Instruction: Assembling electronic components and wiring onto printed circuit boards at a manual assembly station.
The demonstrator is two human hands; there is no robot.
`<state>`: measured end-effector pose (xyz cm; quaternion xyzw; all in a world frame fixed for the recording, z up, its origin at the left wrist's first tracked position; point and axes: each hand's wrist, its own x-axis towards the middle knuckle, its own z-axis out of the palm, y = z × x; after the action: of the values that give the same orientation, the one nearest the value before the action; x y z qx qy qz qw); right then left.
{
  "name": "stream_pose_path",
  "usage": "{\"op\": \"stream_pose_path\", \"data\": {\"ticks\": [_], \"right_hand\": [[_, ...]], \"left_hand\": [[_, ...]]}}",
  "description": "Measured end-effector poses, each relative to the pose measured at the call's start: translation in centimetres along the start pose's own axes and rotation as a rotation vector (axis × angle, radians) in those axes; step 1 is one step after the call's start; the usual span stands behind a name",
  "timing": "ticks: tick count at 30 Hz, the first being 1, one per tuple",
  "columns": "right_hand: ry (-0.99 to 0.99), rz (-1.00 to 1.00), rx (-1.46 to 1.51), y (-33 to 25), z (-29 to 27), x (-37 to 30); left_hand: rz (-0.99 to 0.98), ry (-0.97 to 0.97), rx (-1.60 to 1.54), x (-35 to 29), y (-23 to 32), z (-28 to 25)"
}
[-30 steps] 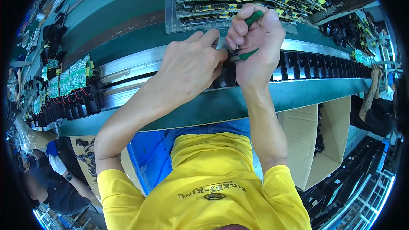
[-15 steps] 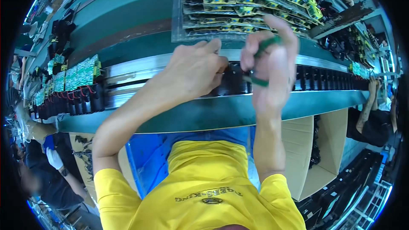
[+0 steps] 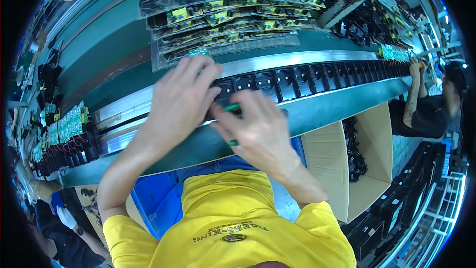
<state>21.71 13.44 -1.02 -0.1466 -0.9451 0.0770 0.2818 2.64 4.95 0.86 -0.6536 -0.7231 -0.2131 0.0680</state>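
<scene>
My left hand [image 3: 184, 92] is bent over the near end of a row of black plastic housings [image 3: 267, 83] on the metal rail. Its fingers are curled, and what they grip is hidden beneath them. A small green circuit board [image 3: 198, 52] shows just beyond its knuckles. My right hand [image 3: 260, 131] is close beside it, closed around a green-handled hand tool [image 3: 233, 106]. Only short green pieces of that tool show; blur and fingers cover its working end, near the left fingertips.
Stacked sheets of yellow-topped circuit boards [image 3: 218, 17] stand behind the rail. Wired green boards on black housings [image 3: 69, 129] line the left. An open carton [image 3: 325, 168] with black parts is below the right edge. A co-worker [image 3: 421, 114] works at the far right.
Both hands have moved left and closer together, with the right hand lowered and turned toward the left one. The view has shifted, showing more of the black housing row.
</scene>
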Motion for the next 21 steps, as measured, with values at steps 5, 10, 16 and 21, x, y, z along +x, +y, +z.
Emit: {"op": "stream_pose_path", "data": {"ticks": [5, 10, 16, 21], "right_hand": [[0.108, 0.522, -0.238, 7.4, -7.1, -1.5], [0.017, 0.771, -0.464, 21.6, -9.5, -7.3], [-0.111, 0.904, -0.428, 22.5, -8.2, -6.8], [-0.094, 0.862, -0.438, 20.5, -7.9, -5.6]], "left_hand": [[0.045, 0.129, 0.066, -3.4, -0.8, 0.7], [-0.045, 0.073, 0.192, -10.4, -6.0, -4.2], [-0.135, 0.031, 0.36, -18.2, -11.3, -10.2], [-0.196, 0.038, 0.406, -16.9, -11.7, -11.8]]}}
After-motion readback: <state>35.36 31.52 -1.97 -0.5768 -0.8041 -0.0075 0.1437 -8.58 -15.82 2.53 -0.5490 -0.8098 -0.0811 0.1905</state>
